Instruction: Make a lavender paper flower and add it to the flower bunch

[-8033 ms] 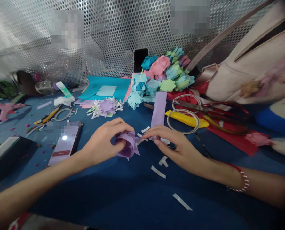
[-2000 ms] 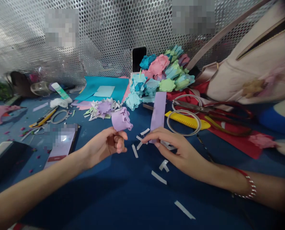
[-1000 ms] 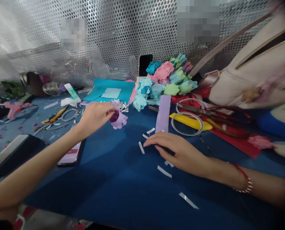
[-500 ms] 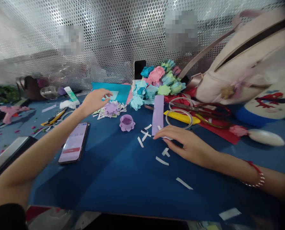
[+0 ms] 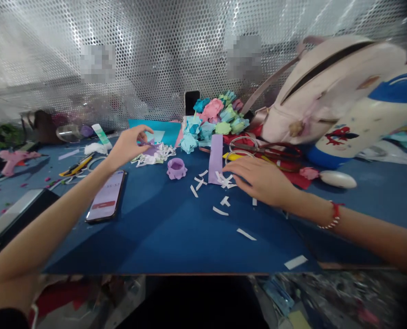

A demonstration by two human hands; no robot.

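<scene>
My left hand (image 5: 129, 144) is over a pile of white paper scraps (image 5: 155, 157), with thumb and fingers curled onto a purple paper flower (image 5: 151, 149). The hand partly hides the flower. My right hand (image 5: 261, 180) is palm down at the lower end of a flat purple paper strip (image 5: 216, 157). Its fingers are stretched out and hold nothing visible. Small white strips (image 5: 226, 181) are at its fingertips, some overlapping the purple strip. Between the hands stands a round purple paper cup (image 5: 176, 168) with a scalloped base.
A lit phone (image 5: 106, 198) lies near my left forearm. Coloured paper flowers (image 5: 215, 116) are heaped at the back. Scissors (image 5: 282, 151), a pink bag (image 5: 292, 100) and a white-and-blue bottle (image 5: 354, 123) are at right. A pink glue gun (image 5: 16, 160) is far left.
My left hand has curled its fingers down onto the purple flower. My right hand has moved slightly right and up, uncovering white strips on the purple strip's end. The view has shifted.
</scene>
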